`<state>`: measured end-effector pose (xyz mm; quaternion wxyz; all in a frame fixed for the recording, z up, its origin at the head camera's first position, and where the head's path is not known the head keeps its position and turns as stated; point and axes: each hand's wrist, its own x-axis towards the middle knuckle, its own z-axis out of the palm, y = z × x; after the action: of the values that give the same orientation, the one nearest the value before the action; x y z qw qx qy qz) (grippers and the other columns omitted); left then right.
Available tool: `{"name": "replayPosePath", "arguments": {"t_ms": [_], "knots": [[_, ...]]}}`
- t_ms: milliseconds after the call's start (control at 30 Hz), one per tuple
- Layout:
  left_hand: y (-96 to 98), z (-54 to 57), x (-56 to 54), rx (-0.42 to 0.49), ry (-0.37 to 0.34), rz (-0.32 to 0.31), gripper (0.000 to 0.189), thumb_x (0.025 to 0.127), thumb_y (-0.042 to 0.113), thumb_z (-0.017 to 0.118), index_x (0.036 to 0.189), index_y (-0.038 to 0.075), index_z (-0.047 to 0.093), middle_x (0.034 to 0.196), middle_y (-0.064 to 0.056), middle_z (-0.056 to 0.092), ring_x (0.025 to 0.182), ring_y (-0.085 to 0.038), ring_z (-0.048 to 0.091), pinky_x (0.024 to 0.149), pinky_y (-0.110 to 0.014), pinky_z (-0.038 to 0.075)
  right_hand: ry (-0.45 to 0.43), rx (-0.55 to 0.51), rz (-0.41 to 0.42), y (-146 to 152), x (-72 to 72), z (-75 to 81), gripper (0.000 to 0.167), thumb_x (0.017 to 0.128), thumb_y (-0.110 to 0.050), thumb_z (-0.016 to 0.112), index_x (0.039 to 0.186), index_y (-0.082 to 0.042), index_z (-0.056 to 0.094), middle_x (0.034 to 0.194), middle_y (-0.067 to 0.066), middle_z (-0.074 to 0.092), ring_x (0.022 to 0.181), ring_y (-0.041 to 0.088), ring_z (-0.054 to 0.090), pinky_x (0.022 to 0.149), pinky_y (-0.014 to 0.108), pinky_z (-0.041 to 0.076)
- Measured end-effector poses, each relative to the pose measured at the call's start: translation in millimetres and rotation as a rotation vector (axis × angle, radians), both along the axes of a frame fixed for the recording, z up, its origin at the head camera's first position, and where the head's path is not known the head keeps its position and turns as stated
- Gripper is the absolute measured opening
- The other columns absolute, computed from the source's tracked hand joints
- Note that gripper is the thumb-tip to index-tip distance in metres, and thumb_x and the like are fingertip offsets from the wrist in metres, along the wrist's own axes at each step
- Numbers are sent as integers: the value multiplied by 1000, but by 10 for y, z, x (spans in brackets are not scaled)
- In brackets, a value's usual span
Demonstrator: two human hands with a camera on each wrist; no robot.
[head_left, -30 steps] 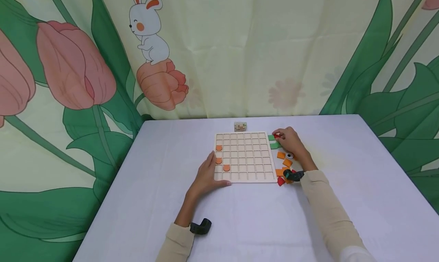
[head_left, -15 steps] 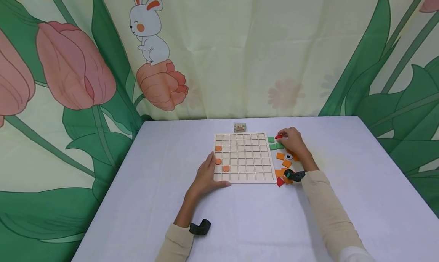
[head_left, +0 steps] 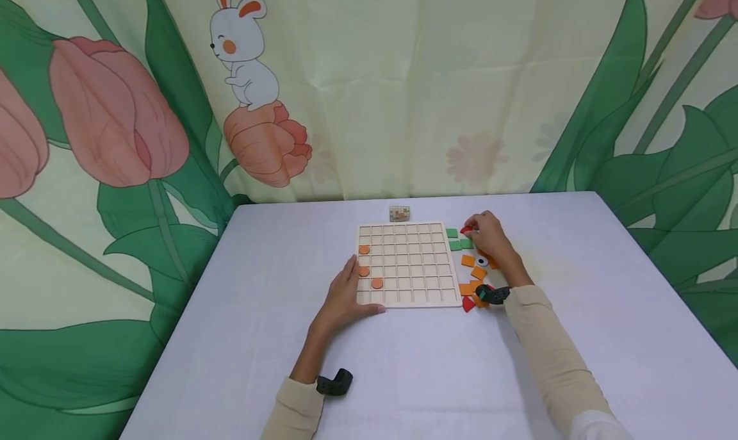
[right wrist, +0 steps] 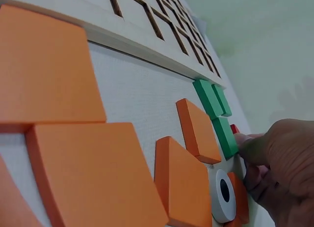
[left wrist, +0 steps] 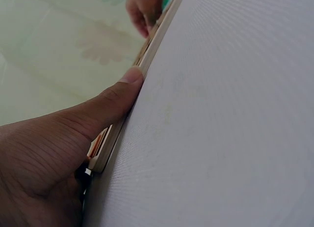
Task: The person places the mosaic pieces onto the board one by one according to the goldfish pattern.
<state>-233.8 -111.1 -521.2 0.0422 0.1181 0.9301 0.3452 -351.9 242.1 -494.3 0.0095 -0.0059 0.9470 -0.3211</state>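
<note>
A light wooden grid board (head_left: 412, 260) lies on the table, with several round orange pieces (head_left: 377, 283) in cells at its left side. My left hand (head_left: 341, 296) rests at the board's near left corner, fingers straight along the left side. In the left wrist view its thumb (left wrist: 115, 97) presses the near edge. Past the board's far right corner, my right hand (head_left: 489, 234) pinches a small red piece (head_left: 466, 230) by thumb and fingertips. In the right wrist view that red piece (right wrist: 234, 129) is mostly hidden behind the thumb. Green rectangular pieces (head_left: 456, 245) lie just beside it.
Orange blocks (head_left: 478, 273), a white piece with a black centre (head_left: 481, 260) and a red piece (head_left: 467, 304) lie along the board's right side. A small patterned block (head_left: 400, 214) stands behind the board. A printed curtain (head_left: 369, 107) hangs behind the table.
My right hand has shifted slightly right with the red piece, away from the green pieces. The left hand stays at the board's corner.
</note>
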Motion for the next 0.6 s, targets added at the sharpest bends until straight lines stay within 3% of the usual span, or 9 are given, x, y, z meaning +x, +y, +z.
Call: {"name": "replayPosePath", "arguments": {"t_ms": [600], "knots": [[7,-17,8,1,8,8,128,65,54,87,157,5,12,164,-9,8,146,-33,18,113,-51,27,-20,-23,-18,13,14,-13,31,98,-9,58,123,8,52,118,23,45,103,34,45,96,46,47]]}}
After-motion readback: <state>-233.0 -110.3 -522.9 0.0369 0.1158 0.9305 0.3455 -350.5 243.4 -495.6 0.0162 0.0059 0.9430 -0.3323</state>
